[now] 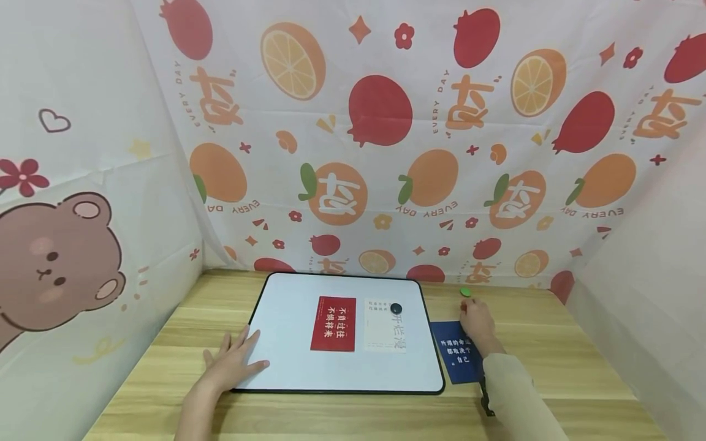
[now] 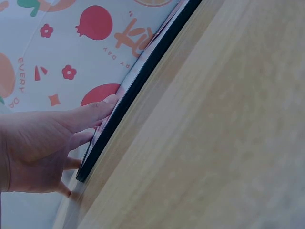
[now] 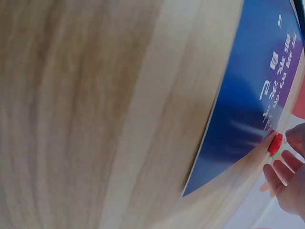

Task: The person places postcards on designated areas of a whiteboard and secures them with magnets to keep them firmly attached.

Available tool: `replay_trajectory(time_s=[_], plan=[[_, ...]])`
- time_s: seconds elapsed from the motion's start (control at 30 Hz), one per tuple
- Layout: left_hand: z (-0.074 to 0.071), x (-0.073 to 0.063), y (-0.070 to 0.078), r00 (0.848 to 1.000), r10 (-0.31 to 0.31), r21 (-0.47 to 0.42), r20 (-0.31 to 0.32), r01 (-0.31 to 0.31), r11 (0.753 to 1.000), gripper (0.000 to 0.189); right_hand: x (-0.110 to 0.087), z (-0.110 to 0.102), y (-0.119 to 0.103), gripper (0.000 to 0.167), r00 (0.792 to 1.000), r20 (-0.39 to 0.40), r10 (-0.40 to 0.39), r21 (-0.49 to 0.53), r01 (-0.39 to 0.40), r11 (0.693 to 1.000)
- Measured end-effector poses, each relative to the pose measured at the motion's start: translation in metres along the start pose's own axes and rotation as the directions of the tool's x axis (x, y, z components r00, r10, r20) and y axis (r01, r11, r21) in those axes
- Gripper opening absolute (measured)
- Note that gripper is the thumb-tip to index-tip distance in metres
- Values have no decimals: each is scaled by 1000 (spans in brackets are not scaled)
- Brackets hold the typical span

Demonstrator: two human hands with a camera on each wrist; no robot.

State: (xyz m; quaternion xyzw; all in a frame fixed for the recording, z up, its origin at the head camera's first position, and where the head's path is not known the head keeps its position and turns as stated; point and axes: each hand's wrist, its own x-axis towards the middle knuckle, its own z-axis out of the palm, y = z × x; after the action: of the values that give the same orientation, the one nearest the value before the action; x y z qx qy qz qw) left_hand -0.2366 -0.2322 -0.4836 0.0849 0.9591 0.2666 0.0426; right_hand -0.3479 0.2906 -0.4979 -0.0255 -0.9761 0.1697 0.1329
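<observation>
The left hand point(image 1: 233, 362) lay spread-fingered on the left edge of the whiteboard point(image 1: 292, 370), gripping nothing. The right hand point(image 1: 477, 321), fingers loosely bent, was at a small red piece point(image 3: 275, 144) just past the blue card point(image 1: 459, 361) on the bench point(image 1: 557, 349); I could not tell whether it was pinched.

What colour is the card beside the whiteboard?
The card is dark blue with white writing; clearest in the head view.

The right forearm point(image 1: 518, 392) partly covers the blue card point(image 1: 453, 354) in the head view.
</observation>
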Motion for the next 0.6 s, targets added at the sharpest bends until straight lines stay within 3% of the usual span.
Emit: replay_trajectory(time_s=[0.3, 0.6], plan=[[-1, 1, 0, 1000, -9, 13, 9, 8, 1000, 80, 0, 5, 3, 34, 995, 103, -18, 13, 17, 1000], [0, 1, 0, 1000, -15, 8, 11, 15, 1000, 80, 0, 5, 5, 22, 1000, 17, 8, 24, -8, 1000]])
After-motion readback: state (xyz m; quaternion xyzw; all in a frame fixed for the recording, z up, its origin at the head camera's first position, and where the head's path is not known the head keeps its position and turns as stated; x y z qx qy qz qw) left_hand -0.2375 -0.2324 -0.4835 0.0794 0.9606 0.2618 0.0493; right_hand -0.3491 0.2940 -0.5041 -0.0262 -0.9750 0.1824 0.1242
